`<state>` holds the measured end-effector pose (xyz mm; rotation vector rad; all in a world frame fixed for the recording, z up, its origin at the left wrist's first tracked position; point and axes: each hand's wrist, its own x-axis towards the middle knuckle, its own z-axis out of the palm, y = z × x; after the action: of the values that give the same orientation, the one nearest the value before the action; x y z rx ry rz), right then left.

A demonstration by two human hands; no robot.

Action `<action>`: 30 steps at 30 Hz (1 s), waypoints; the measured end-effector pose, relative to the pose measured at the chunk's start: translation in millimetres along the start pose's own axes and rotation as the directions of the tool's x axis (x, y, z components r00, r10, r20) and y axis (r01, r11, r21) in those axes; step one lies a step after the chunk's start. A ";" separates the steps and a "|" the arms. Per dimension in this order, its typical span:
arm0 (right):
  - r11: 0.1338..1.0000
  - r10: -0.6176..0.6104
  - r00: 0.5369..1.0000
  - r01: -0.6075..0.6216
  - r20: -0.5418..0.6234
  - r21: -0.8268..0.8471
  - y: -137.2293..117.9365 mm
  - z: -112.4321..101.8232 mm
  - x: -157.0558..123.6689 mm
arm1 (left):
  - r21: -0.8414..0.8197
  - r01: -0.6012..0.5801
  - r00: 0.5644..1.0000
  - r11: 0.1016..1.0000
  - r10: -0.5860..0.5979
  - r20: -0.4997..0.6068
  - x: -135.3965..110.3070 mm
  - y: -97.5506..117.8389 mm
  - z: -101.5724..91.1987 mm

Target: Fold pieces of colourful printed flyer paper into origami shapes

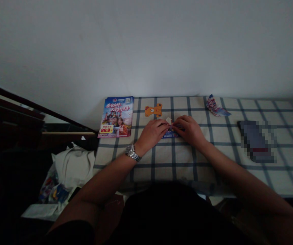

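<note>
Between my hands, on the checked cloth, lies a partly folded paper flyer (pixel 170 134) in blue and pink, with a pale corner sticking up. My left hand (pixel 154 132), with a metal watch (pixel 133 152) on its wrist, pinches the flyer's left side. From the right, the bent fingers of my right hand (pixel 189 129) press on the same paper. Both sets of fingertips nearly meet and cover much of it. Just beyond my left hand is an orange bear-shaped piece (pixel 153 110), touched by neither hand.
A stack of printed flyers (pixel 117 117) stands at the table's left end. Folded paper (pixel 215 108) in similar colours lies at the back right. Further right is a dark, blurred-out phone-like object (pixel 257 141). White bags (pixel 73 165) sit below on the left; a wall (pixel 161 47) rises behind.
</note>
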<state>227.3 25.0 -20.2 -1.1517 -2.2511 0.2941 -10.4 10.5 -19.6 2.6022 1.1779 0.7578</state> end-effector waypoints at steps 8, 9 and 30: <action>1.000 -0.012 1.000 0.012 0.002 -0.014 4.9 3.8 -0.4 | 0.035 -0.080 0.993 0.996 0.077 0.086 -3.4 -0.9 -6.7; 1.000 -0.013 1.000 0.013 0.002 -0.017 4.6 3.7 -0.3 | 0.047 -0.092 0.992 0.995 0.087 0.090 -3.8 -0.8 -7.3; 0.984 -0.176 0.984 0.177 0.005 -0.029 -2.0 -7.5 -9.7 | 0.128 -0.045 0.996 0.991 0.034 0.087 -6.4 16.1 -8.6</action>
<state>234.8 15.6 -17.2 -0.9580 -2.3476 0.1918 -8.0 -5.3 -8.8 2.7408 1.1917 0.5894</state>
